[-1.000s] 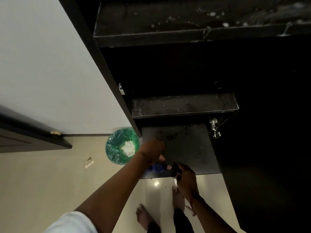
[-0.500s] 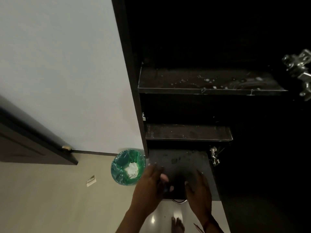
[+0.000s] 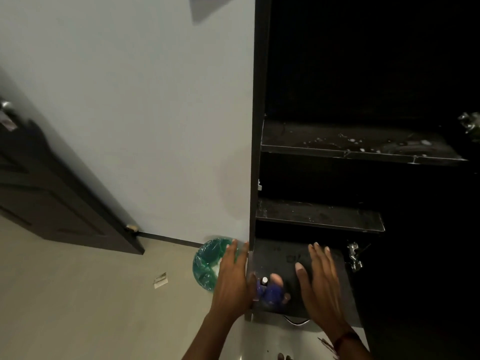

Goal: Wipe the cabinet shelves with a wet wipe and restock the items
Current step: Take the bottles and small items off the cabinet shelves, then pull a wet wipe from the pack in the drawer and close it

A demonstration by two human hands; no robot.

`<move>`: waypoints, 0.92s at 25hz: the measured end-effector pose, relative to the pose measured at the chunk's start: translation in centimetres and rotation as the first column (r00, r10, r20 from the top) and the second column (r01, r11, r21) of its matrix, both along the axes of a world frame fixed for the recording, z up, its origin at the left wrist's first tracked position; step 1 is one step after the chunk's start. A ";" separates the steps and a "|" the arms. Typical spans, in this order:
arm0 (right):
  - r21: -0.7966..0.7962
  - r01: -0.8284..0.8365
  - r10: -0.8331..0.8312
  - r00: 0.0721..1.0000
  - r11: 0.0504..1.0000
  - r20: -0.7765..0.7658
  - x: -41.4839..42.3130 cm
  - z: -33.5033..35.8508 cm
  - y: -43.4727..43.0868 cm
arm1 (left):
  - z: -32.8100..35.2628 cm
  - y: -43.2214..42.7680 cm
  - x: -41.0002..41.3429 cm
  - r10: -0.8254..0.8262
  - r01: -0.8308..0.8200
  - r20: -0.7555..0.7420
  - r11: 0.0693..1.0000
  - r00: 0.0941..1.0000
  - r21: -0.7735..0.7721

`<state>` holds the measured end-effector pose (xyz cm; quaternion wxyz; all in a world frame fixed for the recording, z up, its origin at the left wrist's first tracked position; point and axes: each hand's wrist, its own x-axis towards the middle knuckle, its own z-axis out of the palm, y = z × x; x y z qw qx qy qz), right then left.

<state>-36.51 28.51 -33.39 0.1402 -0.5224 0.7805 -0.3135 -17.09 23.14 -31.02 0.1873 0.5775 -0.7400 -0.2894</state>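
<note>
A dark open cabinet has three shelves: an upper shelf (image 3: 337,149) speckled with white spots, a shorter middle shelf (image 3: 319,219), and a bottom shelf (image 3: 335,287). My left hand (image 3: 232,284) is at the bottom shelf's front left corner. Its fingers are stretched out while the thumb and palm pinch a small blue bottle (image 3: 270,293) with a pale cap. My right hand (image 3: 322,279) hovers flat over the bottom shelf with spread fingers and holds nothing. No wet wipe shows in either hand.
A round bin with a green liner (image 3: 205,263) stands on the floor left of the cabinet, partly behind my left hand. A paper scrap (image 3: 160,280) lies on the tiles. A dark door (image 3: 65,203) is ajar at left. Metal hinges (image 3: 354,258) stick out by the bottom shelf.
My view has tilted up and left, showing more of the wall and upper cabinet. Both hands have opened out, and the right hand has moved away from the blue bottle.
</note>
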 end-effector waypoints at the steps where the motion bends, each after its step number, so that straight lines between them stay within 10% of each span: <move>1: 0.010 0.001 -0.001 1.000 1.000 -0.005 0.1 0.1 0.2 | 0.0 0.0 0.4 0.011 -0.011 -0.002 1.000 1.000 0.006; 16: 0.354 0.034 -0.021 0.999 0.935 -0.040 0.7 -4.5 12.0 | -2.4 6.1 -2.0 -0.254 0.243 -0.118 0.965 0.960 -0.098; 23: 0.483 -0.173 0.212 0.977 0.858 -0.028 0.2 -7.7 16.5 | -6.9 14.2 -4.3 -0.381 0.390 0.102 0.915 0.919 -0.103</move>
